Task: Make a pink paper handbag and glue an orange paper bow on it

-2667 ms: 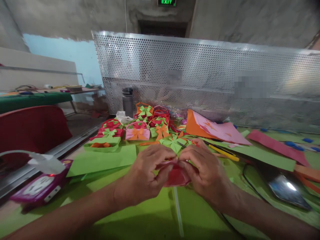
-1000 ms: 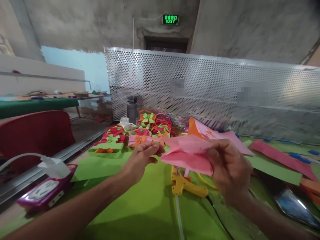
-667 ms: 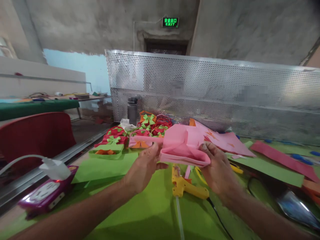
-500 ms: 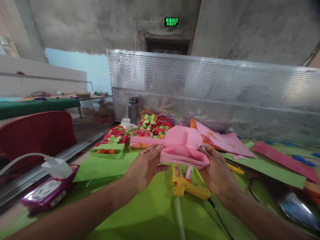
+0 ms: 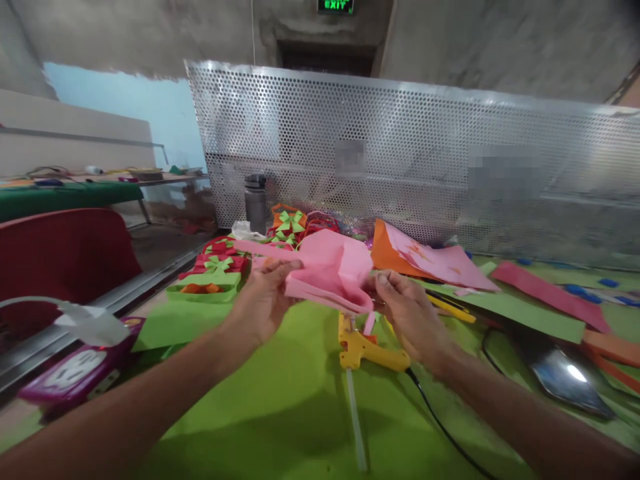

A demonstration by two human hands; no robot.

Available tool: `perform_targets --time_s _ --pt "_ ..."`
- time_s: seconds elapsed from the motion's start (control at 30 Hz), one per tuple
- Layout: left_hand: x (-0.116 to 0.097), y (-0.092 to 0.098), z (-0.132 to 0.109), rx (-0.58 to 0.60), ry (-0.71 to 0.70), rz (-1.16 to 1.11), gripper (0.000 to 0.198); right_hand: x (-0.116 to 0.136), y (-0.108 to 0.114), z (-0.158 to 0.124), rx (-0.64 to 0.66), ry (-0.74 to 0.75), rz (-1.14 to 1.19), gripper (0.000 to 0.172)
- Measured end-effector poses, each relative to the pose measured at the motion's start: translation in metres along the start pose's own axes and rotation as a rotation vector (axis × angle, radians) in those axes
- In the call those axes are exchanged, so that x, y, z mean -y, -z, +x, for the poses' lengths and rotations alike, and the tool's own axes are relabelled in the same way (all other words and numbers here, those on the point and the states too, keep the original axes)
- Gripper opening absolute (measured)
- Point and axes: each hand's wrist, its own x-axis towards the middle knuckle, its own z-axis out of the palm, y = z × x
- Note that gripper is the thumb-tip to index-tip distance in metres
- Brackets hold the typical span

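A moment ago I held the pink paper bag [image 5: 327,267] about level; now it slants, its right end dipping and its long strip [image 5: 260,249] rising towards the left edge of the desk [image 5: 280,393], which I judge turns the mouth less squarely to me. My left hand [image 5: 261,300] has its fingers pinched on the bag's left side; my right hand [image 5: 409,310] has narrowed fingers at its right end, though I cannot tell how firmly. It hangs mid-desk, nearer me than the little bags [image 5: 217,263], beyond the glue gun [image 5: 374,351].
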Motion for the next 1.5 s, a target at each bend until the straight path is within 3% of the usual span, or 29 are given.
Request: perform_targets --time_s 0.2,0.3,0.47,0.53,0.67,0.73,0.9,1.1,1.2,1.33,1.5 --pt "-0.016 0.006 0.015 -0.041 -0.165 0.127 0.007 -0.006 0.023 -0.003 0.317 0.055 -0.639 0.014" --pt "-0.015 0.008 0.015 -0.030 -0.233 0.290 0.006 -0.013 0.023 -0.012 0.455 0.044 -0.839 0.027" --pt "-0.011 0.013 0.016 0.059 -0.266 0.451 0.013 -0.027 0.014 -0.025 0.584 0.099 -1.026 0.066" --pt "-0.012 0.016 0.018 0.081 -0.269 0.502 0.016 -0.031 0.013 -0.026 0.600 0.105 -1.075 0.066" --pt "-0.015 0.018 0.020 0.110 -0.261 0.588 0.019 -0.026 0.016 -0.021 0.560 0.076 -1.007 0.037" --pt "-0.017 0.018 0.020 0.109 -0.260 0.605 0.021 -0.020 0.021 -0.014 0.520 0.055 -0.931 0.033" --pt "-0.019 0.019 0.021 0.093 -0.270 0.650 0.020 -0.009 0.039 0.003 0.225 0.012 -0.771 0.028" --pt "-0.017 0.017 0.017 0.106 -0.261 0.696 0.018 -0.006 0.042 0.002 -0.084 0.166 -0.559 0.026" --pt "-0.017 0.013 0.011 0.135 -0.248 0.742 0.019 -0.003 0.034 -0.010 -0.075 0.318 -0.517 0.020" --pt "-0.016 0.011 0.005 0.139 -0.237 0.826 0.023 -0.002 0.020 -0.028 0.080 0.475 -0.517 0.031" --pt "-0.012 0.008 0.000 0.166 -0.228 0.785 0.021 0.003 0.014 -0.040 0.224 0.387 -0.560 0.039"
